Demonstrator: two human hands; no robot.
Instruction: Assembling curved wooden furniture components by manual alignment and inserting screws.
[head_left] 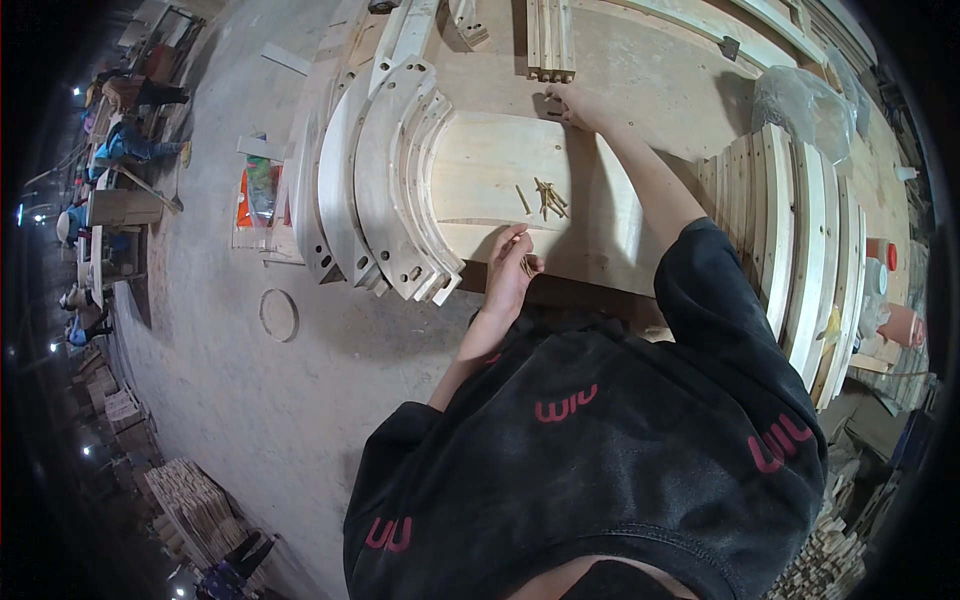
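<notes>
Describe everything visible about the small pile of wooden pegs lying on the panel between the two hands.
The wooden pegs are short, thin, tan sticks, apparently dowels, lying loose and crisscrossed in a small heap, with one stray peg slightly to their left. They rest flat on a pale plywood panel on the workbench. Neither hand touches the heap: the left hand is just below it, pinching a few similar pegs, and the right hand rests further up at the panel's far edge.

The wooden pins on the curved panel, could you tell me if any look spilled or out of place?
Nothing is damaged; the wooden pins lie crisscrossed in a loose heap on the curved panel, one apart at the left. The left hand holds several more.
</notes>
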